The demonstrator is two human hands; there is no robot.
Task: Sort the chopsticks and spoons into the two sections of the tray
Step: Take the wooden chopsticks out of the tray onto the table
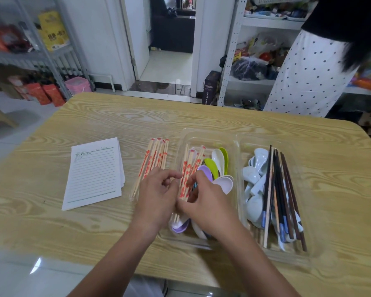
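A clear two-section plastic tray (237,144) lies on the wooden table. Its left section holds wrapped bamboo chopsticks (187,174) mixed with coloured plastic spoons (217,160). The right section holds pale blue ceramic spoons (255,174) under several dark chopsticks (282,189). A pile of wrapped chopsticks (153,159) lies on the table left of the tray. My right hand (210,202) pinches the wrapped chopsticks in the left section. My left hand (159,194) hovers beside it at the tray's left edge, fingers curled and apart, holding nothing visible.
A lined notepad (94,172) lies on the table to the left. A person in a dotted skirt (308,78) stands at the far right corner of the table. Shelves with goods line the back walls.
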